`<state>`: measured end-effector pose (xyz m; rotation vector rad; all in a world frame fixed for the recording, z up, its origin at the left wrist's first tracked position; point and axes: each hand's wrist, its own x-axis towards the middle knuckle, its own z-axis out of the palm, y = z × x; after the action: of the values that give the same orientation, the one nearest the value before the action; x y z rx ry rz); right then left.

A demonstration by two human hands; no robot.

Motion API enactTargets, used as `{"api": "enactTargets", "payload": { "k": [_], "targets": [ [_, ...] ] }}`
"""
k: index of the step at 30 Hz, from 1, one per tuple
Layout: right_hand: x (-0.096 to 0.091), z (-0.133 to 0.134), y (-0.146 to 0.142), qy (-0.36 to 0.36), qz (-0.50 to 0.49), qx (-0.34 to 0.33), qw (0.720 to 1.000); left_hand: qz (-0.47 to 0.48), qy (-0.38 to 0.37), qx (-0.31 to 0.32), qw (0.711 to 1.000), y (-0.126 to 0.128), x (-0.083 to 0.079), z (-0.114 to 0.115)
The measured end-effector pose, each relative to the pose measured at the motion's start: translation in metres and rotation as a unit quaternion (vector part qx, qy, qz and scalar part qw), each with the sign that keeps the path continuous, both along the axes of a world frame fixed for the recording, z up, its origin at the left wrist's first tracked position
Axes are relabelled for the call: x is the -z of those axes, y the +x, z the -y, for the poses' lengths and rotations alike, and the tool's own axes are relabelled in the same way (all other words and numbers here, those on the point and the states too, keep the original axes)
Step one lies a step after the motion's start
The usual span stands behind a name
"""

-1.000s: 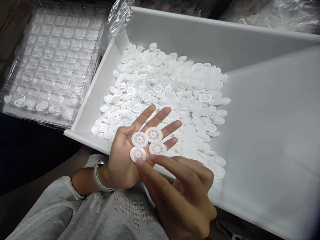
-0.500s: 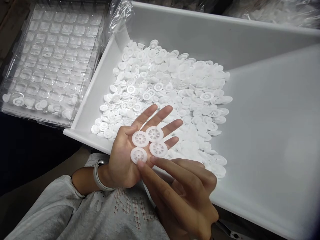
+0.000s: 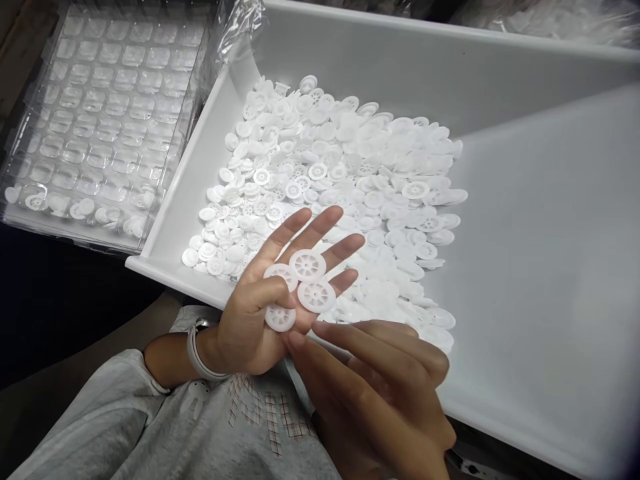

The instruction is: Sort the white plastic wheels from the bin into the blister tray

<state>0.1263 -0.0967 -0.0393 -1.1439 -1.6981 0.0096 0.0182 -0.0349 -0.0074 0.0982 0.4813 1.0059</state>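
My left hand [image 3: 255, 327] is palm up over the near edge of the bin, fingers spread. Several white plastic spoked wheels [image 3: 317, 295] lie on its palm and finger bases. The bent thumb crosses two of them, partly covering one wheel [image 3: 280, 317] near the palm's heel. My right hand [image 3: 385, 387] is just below and right of that palm. Two of its fingertips point at the palm's edge, slightly apart, with nothing visible between them; its other fingers are curled. Many similar white wheels [image 3: 340, 153] are heaped in the bin beyond.
The large grey-white bin [image 3: 540, 220] has raised walls and fills the middle and right. At the left stands a clear plastic compartment tray [image 3: 100, 157], white pieces in its nearest row. Clear plastic wrap [image 3: 240, 27] bunches at the bin's far left corner.
My left thumb has folded inward over the wheels on the palm. My right hand has drawn slightly down and to the right, away from the lowest wheel.
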Motion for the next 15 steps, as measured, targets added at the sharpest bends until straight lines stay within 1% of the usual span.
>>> {"api": "enactTargets", "payload": {
  "k": [1, 2, 5, 7, 9, 10, 15],
  "targets": [
    [-0.001, -0.002, -0.001, 0.03, -0.009, 0.007, 0.999, 0.001, 0.0, 0.0, 1.0, 0.0, 0.0, 0.0],
    [-0.002, -0.004, -0.002, 0.029, -0.014, 0.018, 0.999, 0.002, -0.001, -0.001, 1.0, 0.0, 0.0, 0.001],
    [-0.01, -0.004, -0.006, -0.05, -0.037, 0.06, 0.996, 0.006, -0.005, -0.003, 1.0, -0.001, 0.0, 0.001],
    [-0.014, -0.003, -0.005, -0.075, -0.047, 0.088, 0.992, 0.012, -0.009, -0.001, 1.0, -0.001, -0.001, 0.001],
    [-0.015, -0.004, -0.002, -0.055, -0.025, 0.09, 0.994, 0.022, -0.018, 0.005, 1.0, -0.001, -0.001, 0.0],
    [-0.016, -0.005, 0.001, -0.057, -0.014, 0.088, 0.994, 0.027, -0.025, 0.006, 0.999, -0.001, -0.001, 0.0],
    [-0.013, -0.007, 0.011, -0.118, -0.042, 0.041, 0.991, 0.044, -0.042, 0.005, 0.998, -0.001, -0.001, -0.001]
  ]
}}
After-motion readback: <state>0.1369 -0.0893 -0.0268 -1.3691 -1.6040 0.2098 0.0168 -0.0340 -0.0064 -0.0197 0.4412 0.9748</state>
